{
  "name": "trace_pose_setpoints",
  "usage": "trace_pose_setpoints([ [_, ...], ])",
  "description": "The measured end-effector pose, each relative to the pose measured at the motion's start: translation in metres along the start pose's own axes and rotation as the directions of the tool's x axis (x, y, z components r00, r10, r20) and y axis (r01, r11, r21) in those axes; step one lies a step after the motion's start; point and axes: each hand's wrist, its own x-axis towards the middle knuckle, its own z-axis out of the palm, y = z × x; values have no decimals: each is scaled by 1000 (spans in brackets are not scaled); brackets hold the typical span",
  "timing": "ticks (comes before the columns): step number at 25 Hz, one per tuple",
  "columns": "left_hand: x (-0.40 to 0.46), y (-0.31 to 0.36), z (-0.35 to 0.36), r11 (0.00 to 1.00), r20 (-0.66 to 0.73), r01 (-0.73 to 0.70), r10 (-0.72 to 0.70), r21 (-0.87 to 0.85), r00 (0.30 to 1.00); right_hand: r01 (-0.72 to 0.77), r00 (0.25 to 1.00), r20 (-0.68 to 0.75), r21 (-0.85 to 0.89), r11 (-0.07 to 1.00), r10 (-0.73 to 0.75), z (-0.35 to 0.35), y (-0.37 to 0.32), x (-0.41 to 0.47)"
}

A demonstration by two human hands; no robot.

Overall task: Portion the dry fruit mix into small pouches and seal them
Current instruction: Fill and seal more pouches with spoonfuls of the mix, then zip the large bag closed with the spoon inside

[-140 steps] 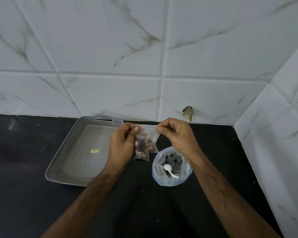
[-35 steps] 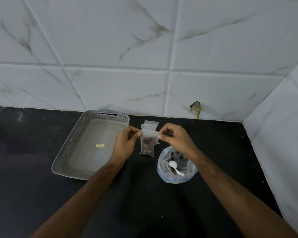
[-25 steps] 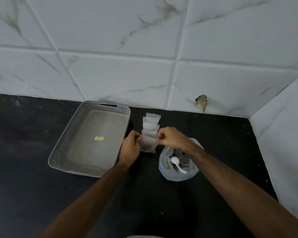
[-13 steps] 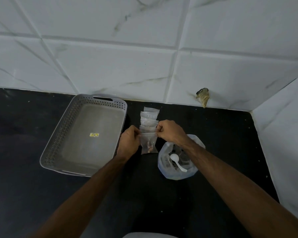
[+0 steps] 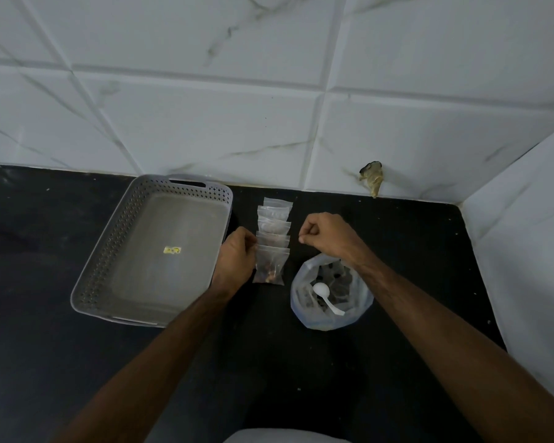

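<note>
- The filled pouch (image 5: 270,265) lies flat on the black worktop (image 5: 45,346) at the centre of the frame, dark pieces of dry fruit mix showing through its clear plastic; it is the nearest one in a row of pouches (image 5: 274,220) that overlap each other and run up toward the tiled wall (image 5: 205,107).
- The left hand (image 5: 237,259) sits at the pouch's left edge, its fingers (image 5: 249,243) curled against the upper left corner; whether they pinch the plastic or only touch it, I cannot tell.
- The right hand (image 5: 323,231) hovers to the right of the row, apart from the pouches, fingers curled with thumb and forefinger pressed together on nothing visible.
- Just below the right wrist stands the open bag of dry fruit mix (image 5: 331,295), a white spoon (image 5: 325,295) lying inside it with its handle pointing to the lower right; the right forearm passes over the bag's upper right rim.
- A grey perforated tray (image 5: 115,251) lies left of the pouches, with a small yellow sticker (image 5: 172,250) on its floor; the left forearm crosses its lower right corner.
- A brownish lump (image 5: 372,180) clings to the wall's base in the upper right.
</note>
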Motion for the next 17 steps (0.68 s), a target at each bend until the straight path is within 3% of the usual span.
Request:
trace_pose_setpoints([
  [3, -10, 6, -4, 997, -60, -81, 81, 5, 995, -10, 991, -134, 109, 994, 25, -23, 9, -32],
  [6, -37, 22, -3, 936, -155, -340, 351, 96, 923, -93, 987, -121, 102, 990, 105, -28, 21, -81],
  [9, -63, 36, 12, 864, 17, -504, 504, -8, 864, -152, 988, -44, -58, 987, 149, -8, 31, -122],
  [13, -72, 36, 41, 864, 129, -502, 501, -28, 856, -105, 994, -66, -384, 917, 87, 35, 33, -132],
  [17, -75, 34, 50, 883, 150, -470, 465, -5, 873, -154, 986, -136, -498, 853, 99, 54, 35, -127],
])
